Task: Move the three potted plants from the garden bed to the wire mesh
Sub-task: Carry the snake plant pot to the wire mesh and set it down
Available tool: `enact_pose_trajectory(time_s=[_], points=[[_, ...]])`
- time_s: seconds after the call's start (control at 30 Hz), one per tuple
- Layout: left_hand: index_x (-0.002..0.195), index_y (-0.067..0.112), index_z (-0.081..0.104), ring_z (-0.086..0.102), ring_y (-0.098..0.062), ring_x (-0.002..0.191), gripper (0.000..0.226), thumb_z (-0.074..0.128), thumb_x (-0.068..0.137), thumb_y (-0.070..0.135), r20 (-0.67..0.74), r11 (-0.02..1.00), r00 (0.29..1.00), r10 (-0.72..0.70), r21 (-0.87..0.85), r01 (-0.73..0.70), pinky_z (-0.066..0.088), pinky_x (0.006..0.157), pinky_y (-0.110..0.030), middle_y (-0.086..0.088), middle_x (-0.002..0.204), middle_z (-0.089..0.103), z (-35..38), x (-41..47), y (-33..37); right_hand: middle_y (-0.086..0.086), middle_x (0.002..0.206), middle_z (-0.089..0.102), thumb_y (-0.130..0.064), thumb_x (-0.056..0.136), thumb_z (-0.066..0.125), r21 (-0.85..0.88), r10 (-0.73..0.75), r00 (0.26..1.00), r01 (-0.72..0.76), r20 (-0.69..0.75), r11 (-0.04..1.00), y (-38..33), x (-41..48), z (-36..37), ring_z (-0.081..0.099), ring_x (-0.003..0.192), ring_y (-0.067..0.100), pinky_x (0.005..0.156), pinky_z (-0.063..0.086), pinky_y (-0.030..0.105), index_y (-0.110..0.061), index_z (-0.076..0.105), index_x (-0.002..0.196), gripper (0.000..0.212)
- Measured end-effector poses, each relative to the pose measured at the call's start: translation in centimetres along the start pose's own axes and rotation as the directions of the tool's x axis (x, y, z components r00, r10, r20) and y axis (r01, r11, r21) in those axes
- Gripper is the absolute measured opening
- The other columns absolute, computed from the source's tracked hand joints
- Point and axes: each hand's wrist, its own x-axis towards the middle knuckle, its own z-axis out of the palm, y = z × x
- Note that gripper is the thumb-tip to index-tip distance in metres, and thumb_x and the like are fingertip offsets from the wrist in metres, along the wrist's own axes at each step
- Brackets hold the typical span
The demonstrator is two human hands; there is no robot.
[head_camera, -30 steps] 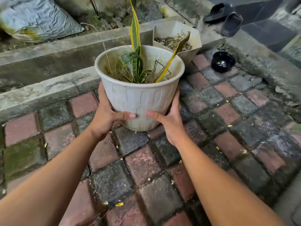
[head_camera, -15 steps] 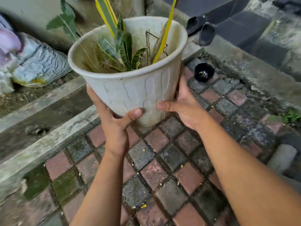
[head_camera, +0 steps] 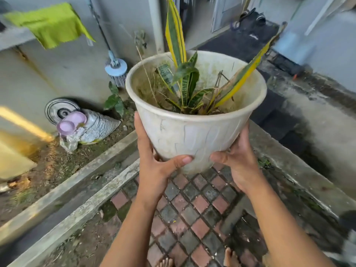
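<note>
Carrying white pot (head_camera: 192, 135) with snake plant (head_camera: 185, 81), clear of the ground, right of the concrete curb (head_camera: 77, 214) and above the brick paving (head_camera: 192, 209) on that same side. Clamped low on the wall, curb side, by left hand (head_camera: 154, 166), thumb hooked across the near face. Mirrored on the side away from the curb by right hand (head_camera: 238, 162), thumb also on the near face, fingers hidden behind. Equally near for both, so no hand-off called for. Roughly upright, long axis near vertical, longest leaves fanning up and away from the curb. No wire mesh anywhere in view, so cannot tell which way to carry; probably needs a turn to find it first. Nothing seen of the other two pots either. Beyond the curb: soil bed, crumpled sack (head_camera: 96, 126) with purple cups at its mouth, mop head (head_camera: 116, 71) against the wall, green cloth (head_camera: 52, 24) hung higher up. No brand, label or legible writing on pot, sack or wall; only moulded ribbing on the pot's side. Blurred toward the far edges, unreadable there.
</note>
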Motion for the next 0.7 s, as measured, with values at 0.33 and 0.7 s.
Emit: enact_pose_trajectory(time_s=[0.33,0.7], points=[[0.173,0.035,0.004,0.032,0.000,0.162,0.135,0.091,0.073,0.059,0.347,0.974,0.917,0.196,-0.173,-0.143,0.042,0.122,-0.019,0.022,0.178,0.021,7.7,-1.9,21.3,-0.006,0.166,0.039,-0.043,0.059,0.099,-0.187,-0.399,0.848,0.354,-0.350,0.916,-22.1,-12.8,2.8,0.045,0.149,0.019,0.111,0.051,0.044,-0.053,0.023,0.159,0.125],[0.170,0.041,0.011,0.040,-0.010,0.160,0.128,0.089,0.069,0.037,0.665,0.920,0.671,0.327,-0.387,-0.064,0.037,0.131,-0.047,0.016,0.176,0.034,23.3,-14.6,30.5,-0.020,0.163,0.041,-0.045,0.063,0.097,-0.460,-0.630,0.440,0.437,-0.640,0.773,-32.5,-35.4,-1.0,0.046,0.146,0.004,0.105,0.053,0.025,-0.040,0.014,0.164,0.131]])
